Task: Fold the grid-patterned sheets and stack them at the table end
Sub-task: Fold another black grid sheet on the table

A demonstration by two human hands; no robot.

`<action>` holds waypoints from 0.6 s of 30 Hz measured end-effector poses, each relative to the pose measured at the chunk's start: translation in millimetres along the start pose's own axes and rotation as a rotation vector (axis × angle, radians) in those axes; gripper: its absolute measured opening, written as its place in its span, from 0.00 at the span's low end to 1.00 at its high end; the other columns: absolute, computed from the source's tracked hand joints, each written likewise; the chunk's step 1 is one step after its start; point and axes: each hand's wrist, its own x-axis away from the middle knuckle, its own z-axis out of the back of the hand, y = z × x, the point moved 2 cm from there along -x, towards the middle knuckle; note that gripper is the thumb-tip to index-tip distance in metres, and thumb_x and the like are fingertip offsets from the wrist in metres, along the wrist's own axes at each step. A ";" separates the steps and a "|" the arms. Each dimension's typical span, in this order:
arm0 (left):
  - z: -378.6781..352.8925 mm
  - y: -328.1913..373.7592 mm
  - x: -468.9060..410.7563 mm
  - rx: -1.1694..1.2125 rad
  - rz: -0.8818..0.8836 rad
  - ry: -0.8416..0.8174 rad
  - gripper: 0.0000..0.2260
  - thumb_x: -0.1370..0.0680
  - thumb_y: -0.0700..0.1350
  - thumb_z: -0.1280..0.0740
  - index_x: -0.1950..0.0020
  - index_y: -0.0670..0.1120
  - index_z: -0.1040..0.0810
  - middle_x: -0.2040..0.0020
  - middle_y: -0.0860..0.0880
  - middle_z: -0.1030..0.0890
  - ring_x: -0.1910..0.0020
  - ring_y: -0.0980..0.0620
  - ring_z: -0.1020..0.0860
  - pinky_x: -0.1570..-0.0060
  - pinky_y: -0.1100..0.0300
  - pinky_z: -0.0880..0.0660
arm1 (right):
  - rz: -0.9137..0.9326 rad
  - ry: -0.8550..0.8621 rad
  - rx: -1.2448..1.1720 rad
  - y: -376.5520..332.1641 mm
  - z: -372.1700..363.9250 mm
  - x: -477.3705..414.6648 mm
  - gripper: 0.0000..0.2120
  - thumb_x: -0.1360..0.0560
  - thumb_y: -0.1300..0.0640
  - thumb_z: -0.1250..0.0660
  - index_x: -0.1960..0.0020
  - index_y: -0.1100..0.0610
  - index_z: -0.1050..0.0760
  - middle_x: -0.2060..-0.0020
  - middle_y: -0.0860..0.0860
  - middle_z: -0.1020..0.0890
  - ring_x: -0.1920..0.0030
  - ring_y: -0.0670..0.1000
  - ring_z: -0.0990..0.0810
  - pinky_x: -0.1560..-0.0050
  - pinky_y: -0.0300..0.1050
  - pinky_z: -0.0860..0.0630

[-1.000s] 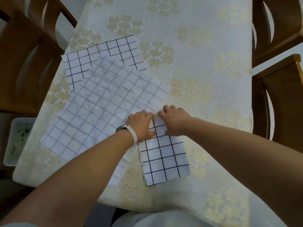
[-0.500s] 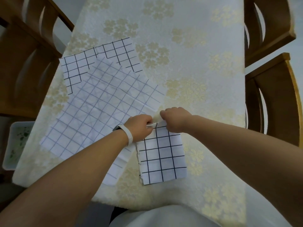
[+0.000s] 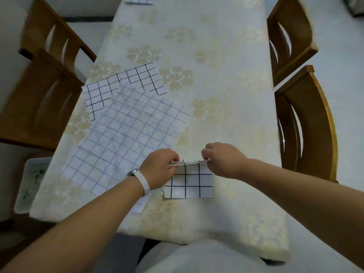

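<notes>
Two hands meet over a small folded sheet [image 3: 189, 181] at about 6 o'clock in the view, near the close edge of the table [image 3: 226, 95]. The sheet is white with a bold black grid and is folded into a thick rectangle. Its near part lies on the cloth, and its far edge is raised, showing several layers. The left hand [image 3: 161, 168], with a white wristband [image 3: 143, 183] on its wrist, has its grip closed on the 9 o'clock end of that raised edge, fingers curled. The right hand [image 3: 222, 159] pinches the 3 o'clock end the same way.

At 10 o'clock from the hands a large unfolded sheet [image 3: 126, 138] lies flat. It is creased, its grid faint and grey, and it partly covers a bold-gridded sheet [image 3: 141, 77] beyond it. At 12 o'clock, at the far end of the table, a folded gridded piece [image 3: 139, 0] is cut off by the top of the view.
</notes>
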 end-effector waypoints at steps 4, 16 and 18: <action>-17.7 3.3 26.4 -0.135 -0.072 0.033 0.05 0.32 0.41 0.34 0.58 0.48 0.22 0.61 0.51 0.22 0.63 0.48 0.24 0.63 0.55 0.28 | 0.110 0.055 0.051 -12.0 -19.3 26.2 0.07 0.37 0.62 0.31 0.61 0.58 0.27 0.66 0.55 0.25 0.68 0.59 0.25 0.74 0.47 0.30; -79.8 -12.3 62.2 -0.321 -0.057 -0.097 0.06 0.34 0.38 0.29 0.60 0.46 0.21 0.62 0.48 0.23 0.66 0.46 0.26 0.67 0.56 0.33 | 0.102 -0.122 0.165 -29.0 -89.1 60.7 0.13 0.39 0.59 0.31 0.54 0.54 0.26 0.60 0.53 0.25 0.62 0.56 0.25 0.69 0.44 0.34; -82.2 -15.0 64.3 -0.344 -0.040 -0.139 0.04 0.32 0.40 0.32 0.59 0.46 0.21 0.61 0.49 0.23 0.64 0.46 0.26 0.65 0.57 0.35 | 0.079 -0.151 0.157 -30.5 -92.0 63.0 0.13 0.39 0.55 0.31 0.55 0.54 0.25 0.58 0.53 0.24 0.61 0.56 0.25 0.68 0.43 0.34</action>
